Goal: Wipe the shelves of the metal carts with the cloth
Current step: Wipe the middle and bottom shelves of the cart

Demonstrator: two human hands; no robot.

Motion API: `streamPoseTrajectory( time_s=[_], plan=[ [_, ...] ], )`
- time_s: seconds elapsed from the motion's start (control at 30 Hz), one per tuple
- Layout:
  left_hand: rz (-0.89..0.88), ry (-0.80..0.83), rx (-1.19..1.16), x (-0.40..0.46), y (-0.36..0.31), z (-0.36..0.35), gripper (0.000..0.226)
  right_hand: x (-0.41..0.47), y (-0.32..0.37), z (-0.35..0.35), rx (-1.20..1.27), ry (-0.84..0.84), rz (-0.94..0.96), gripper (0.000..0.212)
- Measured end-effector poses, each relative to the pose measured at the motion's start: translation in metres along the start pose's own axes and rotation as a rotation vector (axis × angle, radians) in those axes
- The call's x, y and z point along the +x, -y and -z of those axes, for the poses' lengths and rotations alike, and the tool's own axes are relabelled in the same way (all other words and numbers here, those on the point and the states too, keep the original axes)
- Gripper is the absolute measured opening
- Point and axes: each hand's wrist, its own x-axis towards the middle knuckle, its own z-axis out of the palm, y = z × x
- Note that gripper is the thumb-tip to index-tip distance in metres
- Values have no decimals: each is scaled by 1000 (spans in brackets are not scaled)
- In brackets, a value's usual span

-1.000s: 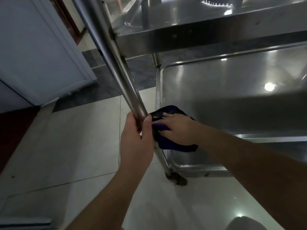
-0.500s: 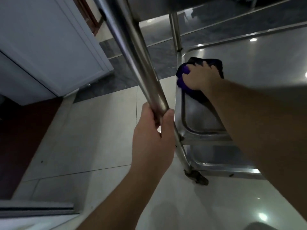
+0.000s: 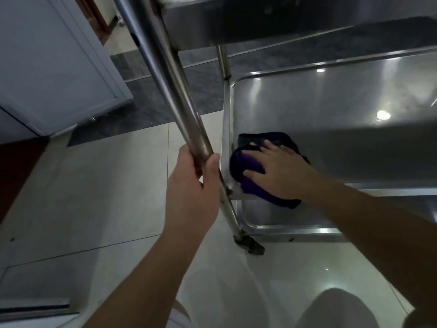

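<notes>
Head camera looks down past a metal cart whose near upright post [image 3: 165,74] runs from the top centre of the frame down to the middle. At centre frame the left hand [image 3: 191,192] grips this post, fingers curled round the far side and the thumb wrapped over the near side, just above the corner of the middle shelf [image 3: 331,110]. That shelf fills the right half of the frame, a shiny tray with a raised rim and rounded corners, bright spots of light reflected on it. At its near left corner, just right of centre, lies the cloth [image 3: 246,169], dark purple and bunched, part of it hanging over the shelf's front edge. The right hand [image 3: 281,171] lies flat on top of the cloth, palm down, fingers straight and slightly spread, pressing it against the shelf surface; the forearm reaches in from the lower right. Below the middle shelf the lower shelf [image 3: 283,229] shows its front rim, and beneath the post's foot sits a dark caster wheel [image 3: 250,246] on the pale tiled floor [image 3: 106,185]. Across the top right, the underside edge of the upper shelf [image 3: 283,17] is in shadow. A white cabinet door [image 3: 54,62] stands at the upper left, beside a band of dark grey floor tile.
</notes>
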Motion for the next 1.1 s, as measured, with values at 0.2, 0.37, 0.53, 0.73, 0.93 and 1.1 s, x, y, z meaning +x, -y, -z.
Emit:
streamPoseTrajectory(
  time_s=[0.2, 0.37, 0.53, 0.73, 0.93, 1.1],
  plan=[
    [-13, -16, 32, 0, 2, 0, 10, -49, -133, 34, -5, -104, -514, 71],
    [1, -29, 30, 1, 3, 0, 7, -31, -124, 31, -24, -112, -632, 68],
    [-24, -21, 28, 1, 3, 2, 7, 34, 6, 2, -62, -105, -103, 62],
    [-8, -34, 34, 2, 5, 2, 10, 77, 18, 10, 11, -39, 5, 62],
    [-27, -32, 34, 3, 11, 0, 25, 63, -167, 62, 23, -163, -508, 59],
    [-12, 9, 2, 5, 16, -1, 40, 21, -254, 73, 49, -188, -777, 75]
  ],
)
